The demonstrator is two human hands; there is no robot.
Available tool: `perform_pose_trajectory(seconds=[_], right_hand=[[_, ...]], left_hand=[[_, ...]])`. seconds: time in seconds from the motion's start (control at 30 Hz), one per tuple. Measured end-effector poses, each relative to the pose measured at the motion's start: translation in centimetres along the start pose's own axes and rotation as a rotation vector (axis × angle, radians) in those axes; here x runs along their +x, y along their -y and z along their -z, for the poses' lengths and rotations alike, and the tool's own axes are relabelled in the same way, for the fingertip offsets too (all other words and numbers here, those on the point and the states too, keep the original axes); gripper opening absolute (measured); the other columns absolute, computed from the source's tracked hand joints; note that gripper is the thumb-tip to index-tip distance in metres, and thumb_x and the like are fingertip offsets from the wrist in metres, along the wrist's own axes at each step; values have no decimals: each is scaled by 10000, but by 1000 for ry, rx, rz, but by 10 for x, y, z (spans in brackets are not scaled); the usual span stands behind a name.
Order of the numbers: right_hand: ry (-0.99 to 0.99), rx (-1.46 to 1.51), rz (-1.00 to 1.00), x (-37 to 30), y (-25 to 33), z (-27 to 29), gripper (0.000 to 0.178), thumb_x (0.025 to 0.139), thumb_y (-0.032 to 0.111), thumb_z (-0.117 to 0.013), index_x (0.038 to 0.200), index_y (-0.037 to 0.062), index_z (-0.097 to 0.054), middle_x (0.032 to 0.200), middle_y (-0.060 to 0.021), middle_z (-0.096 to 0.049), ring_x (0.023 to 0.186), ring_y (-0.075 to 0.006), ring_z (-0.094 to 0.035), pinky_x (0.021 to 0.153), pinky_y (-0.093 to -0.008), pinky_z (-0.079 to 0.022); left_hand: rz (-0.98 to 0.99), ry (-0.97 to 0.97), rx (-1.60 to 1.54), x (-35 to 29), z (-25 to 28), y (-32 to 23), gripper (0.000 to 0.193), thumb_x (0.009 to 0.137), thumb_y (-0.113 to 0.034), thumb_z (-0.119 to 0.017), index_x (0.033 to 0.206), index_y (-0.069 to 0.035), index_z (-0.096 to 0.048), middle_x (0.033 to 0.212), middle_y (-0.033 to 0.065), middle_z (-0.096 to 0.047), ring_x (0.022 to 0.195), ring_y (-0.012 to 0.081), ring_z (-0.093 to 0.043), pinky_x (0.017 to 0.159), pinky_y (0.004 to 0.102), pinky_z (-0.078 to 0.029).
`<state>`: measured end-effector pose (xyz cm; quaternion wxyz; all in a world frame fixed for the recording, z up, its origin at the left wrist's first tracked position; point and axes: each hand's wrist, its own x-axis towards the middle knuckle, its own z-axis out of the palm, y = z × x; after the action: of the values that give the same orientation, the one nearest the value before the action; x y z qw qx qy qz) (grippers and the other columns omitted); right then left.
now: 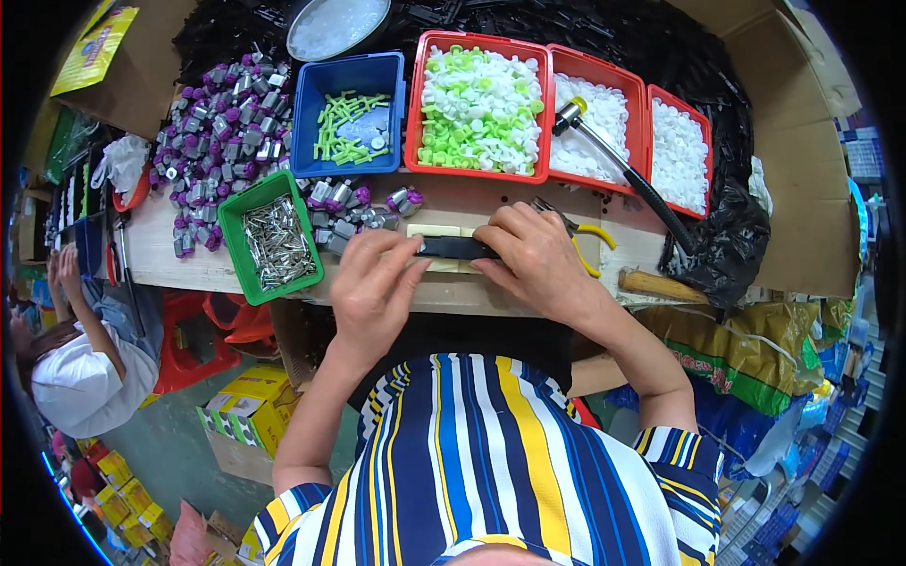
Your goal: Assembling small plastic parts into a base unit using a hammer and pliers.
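A flat black strip-shaped part [451,247] lies across a cream-coloured block [434,231] at the table's front edge. My right hand [533,255] grips the strip's right end between fingers and thumb. At its left end, my left hand [371,291] closes its fingertips on the strip; whether a small piece is also pinched there cannot be made out. Just beyond my right hand are pliers with yellow handles [593,243], partly covered by it. Left of my left hand stands a green bin [226,236] of small silvery metal pins [278,243].
A blue bin [302,113] holds pale green pieces; red bins [411,113] hold white and green caps. Purple-and-grey parts [222,141] are heaped at left. A hammer [628,170] leans over the red bins, near a wooden handle [661,285]. Another person [90,377] sits at far left.
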<state>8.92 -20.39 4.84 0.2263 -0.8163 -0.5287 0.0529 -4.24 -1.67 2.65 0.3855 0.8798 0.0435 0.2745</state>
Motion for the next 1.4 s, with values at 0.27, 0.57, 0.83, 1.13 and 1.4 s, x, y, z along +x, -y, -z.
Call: perform_pose_trajectory(seconds=[0.27,0.57,0.83,1.13,1.4], right_hand=[[13,37,-12,-2,-5,1,286,800,199,-755,1026,64,-645,950,-77,-581,953,-249,-584,786,-401,-421],[-246,-535,-415,-47,-72,64,370,801,23,-669,1164,33,-598,1120,-131,-587,1017,-316,-595,808,-449,-506],[-242,-420,-386,-61,-91,80,382,816,-47,-600,1189,34,-578,1043,-150,-558,977,-331,-595,762,-427,-497],[-18,131,-385,-110,-20,61,313,887,90,-677,1165,-3,-568,950,-199,-650,824,-389,-653,721,-441,-516],[-132,170,-302,-112,-1,51,353,837,-6,-680,1176,23,-588,823,-176,-625,713,-339,-639,637,-376,-498]], left_hand=[[-396,159,143,-1,-34,2,301,776,-69,-759,1047,42,-689,1057,130,-649,1029,307,-628,837,409,-522],[-500,77,221,-6,-46,10,270,741,-12,-773,1002,30,-719,1032,139,-683,958,299,-674,809,370,-568],[-522,49,206,-2,-47,11,261,727,0,-762,984,23,-720,990,133,-685,914,293,-684,783,353,-573],[-531,56,213,-2,-47,11,256,723,2,-754,976,18,-718,987,126,-683,907,291,-685,755,351,-576],[-539,60,216,-2,-47,12,277,722,8,-741,998,23,-715,994,126,-678,911,291,-683,755,350,-575]])
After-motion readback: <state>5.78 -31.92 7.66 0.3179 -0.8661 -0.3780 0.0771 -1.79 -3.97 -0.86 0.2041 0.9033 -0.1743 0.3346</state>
